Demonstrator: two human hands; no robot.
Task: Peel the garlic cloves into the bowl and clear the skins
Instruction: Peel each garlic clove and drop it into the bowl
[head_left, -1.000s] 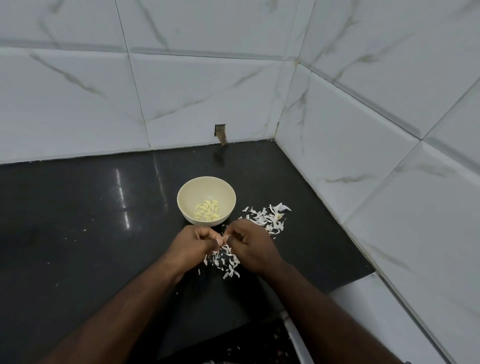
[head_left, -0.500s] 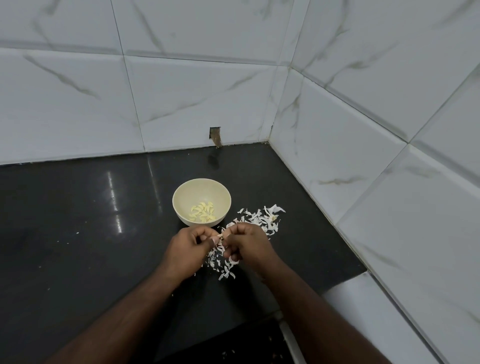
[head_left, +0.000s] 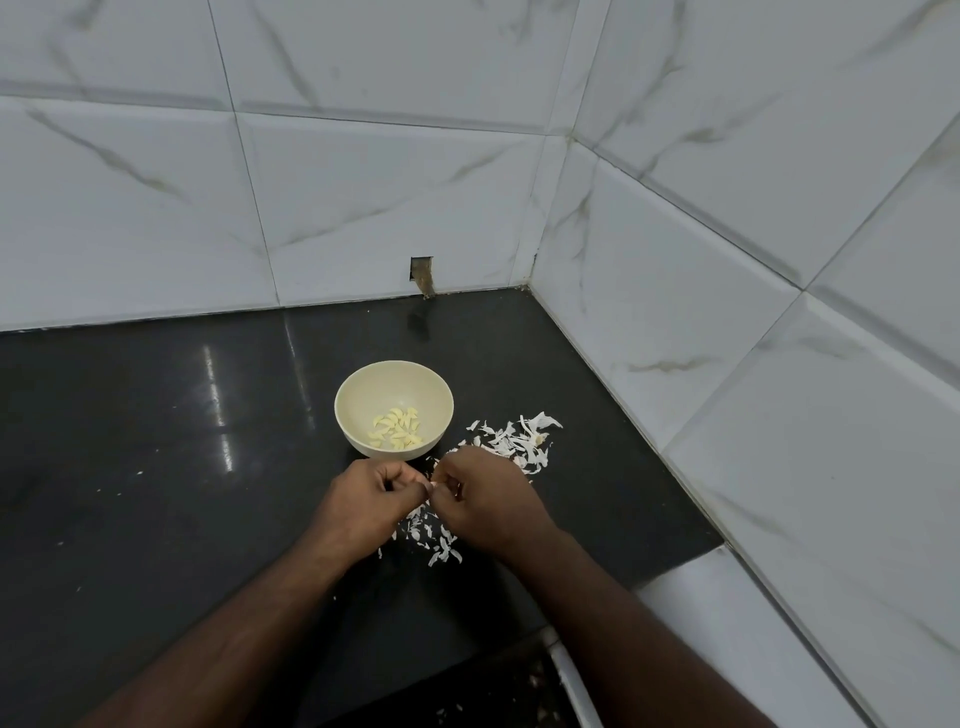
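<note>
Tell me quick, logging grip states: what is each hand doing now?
Left hand: fingers curled, pinching a garlic clove.
Right hand: fingers curled, pinching the same clove.

Your two forearms are bare from the bottom edge of the frame right up to the wrists, no sleeve or cuff in view on either. Your bare left hand (head_left: 366, 506) has no ring, watch, band or glove on it. Your bare right hand (head_left: 491, 501) is likewise plain, with nothing worn at the wrist. Fingernails look short where they show; finer detail is too small to tell. No other part of your body or clothing is in frame.
</note>
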